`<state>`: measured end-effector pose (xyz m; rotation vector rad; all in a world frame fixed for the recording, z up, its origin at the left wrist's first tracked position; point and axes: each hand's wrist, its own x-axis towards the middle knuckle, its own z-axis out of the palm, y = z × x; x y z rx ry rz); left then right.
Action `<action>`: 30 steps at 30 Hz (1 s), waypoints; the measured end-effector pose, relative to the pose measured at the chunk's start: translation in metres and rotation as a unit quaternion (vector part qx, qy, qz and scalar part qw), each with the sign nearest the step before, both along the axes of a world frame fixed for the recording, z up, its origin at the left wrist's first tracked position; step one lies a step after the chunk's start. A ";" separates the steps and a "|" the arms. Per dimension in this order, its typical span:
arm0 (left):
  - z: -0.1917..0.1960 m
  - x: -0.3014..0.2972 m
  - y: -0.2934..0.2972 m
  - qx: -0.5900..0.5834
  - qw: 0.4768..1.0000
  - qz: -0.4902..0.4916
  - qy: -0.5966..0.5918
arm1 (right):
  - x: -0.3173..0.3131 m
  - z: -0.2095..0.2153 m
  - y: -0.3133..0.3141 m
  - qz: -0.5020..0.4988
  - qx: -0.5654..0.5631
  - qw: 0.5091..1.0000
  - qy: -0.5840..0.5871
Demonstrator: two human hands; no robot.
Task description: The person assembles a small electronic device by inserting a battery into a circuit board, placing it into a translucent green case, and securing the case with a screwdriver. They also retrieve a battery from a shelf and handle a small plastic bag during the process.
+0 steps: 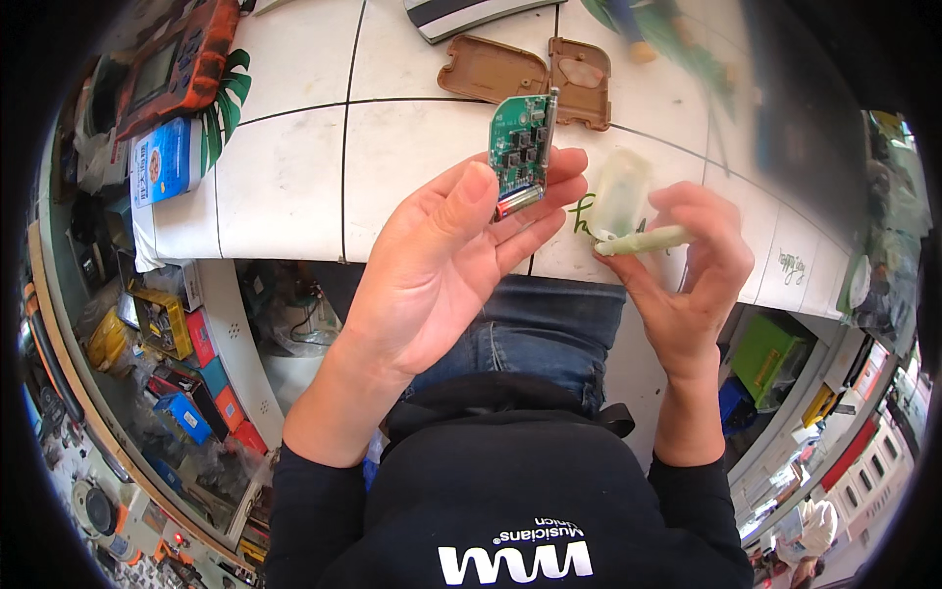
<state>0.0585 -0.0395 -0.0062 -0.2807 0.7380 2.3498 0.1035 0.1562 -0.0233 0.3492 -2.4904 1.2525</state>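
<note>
My left hand (427,250) is raised over the near edge of the table, closed on a small green circuit board (512,147) held upright between thumb and fingers. Black buttons dot the board's face, and a small cylindrical battery (520,202) lies along its lower end. To the right, my right hand (692,275) pinches a pale green, partly see-through case (648,240), slightly smeared by motion. It appears hinged, with one part (622,187) standing up. Beyond both hands, a brown plastic shell lies opened on the table: one half (493,67) beside the other half (579,79).
White tiles (285,167) with dark joints cover the table. An orange and black handheld device with a screen (175,67) and a blue-and-white box (165,162) stand at the left. Cluttered shelves with coloured boxes (201,344) are below; a green box (772,358) sits under the right side.
</note>
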 end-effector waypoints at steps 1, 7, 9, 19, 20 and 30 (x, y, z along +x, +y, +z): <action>0.000 0.001 0.001 0.000 1.000 -0.002 0.000 | 0.000 -0.001 0.002 0.015 0.012 1.000 0.006; 0.003 0.004 -0.001 -0.015 1.000 -0.016 0.012 | -0.002 0.008 0.007 0.035 0.128 0.990 0.051; 0.003 0.006 -0.003 -0.027 0.998 -0.036 0.033 | 0.000 0.006 0.007 0.016 0.111 0.992 0.058; -0.003 0.017 -0.008 -0.019 0.996 0.081 -0.014 | -0.002 0.032 -0.050 -0.071 -0.026 0.992 -0.104; -0.002 0.014 -0.013 -0.019 0.995 0.101 -0.014 | 0.000 0.033 -0.045 -0.067 -0.023 0.991 -0.113; 0.002 0.013 -0.022 -0.046 0.995 0.084 0.031 | -0.019 0.030 0.022 -0.030 0.218 0.973 -0.075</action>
